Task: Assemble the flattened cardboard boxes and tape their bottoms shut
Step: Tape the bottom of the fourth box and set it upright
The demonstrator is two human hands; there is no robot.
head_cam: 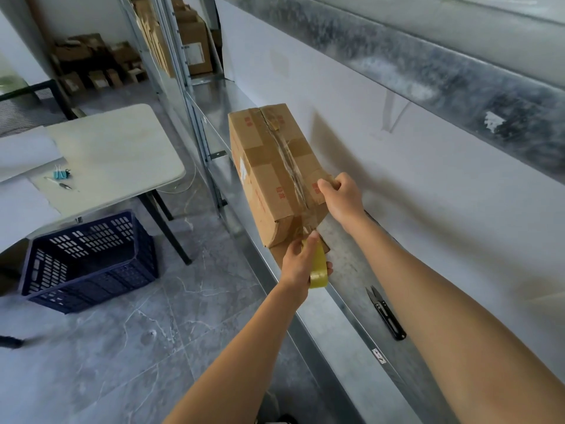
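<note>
An assembled brown cardboard box [269, 166] with red print lies on the metal shelf [348, 280], its flap seam facing up with clear tape running along it. My right hand [341, 198] grips the box's near right corner. My left hand [301, 261] holds a yellowish roll of tape [318, 267] at the box's near end, thumb pressing on the tape where it wraps over the edge.
Black snips [385, 313] lie on the shelf near my right forearm. A dark blue plastic crate [88, 258] stands on the grey floor under a pale table [116, 154] with binder clips. More cardboard boxes [189, 41] stand on far shelves.
</note>
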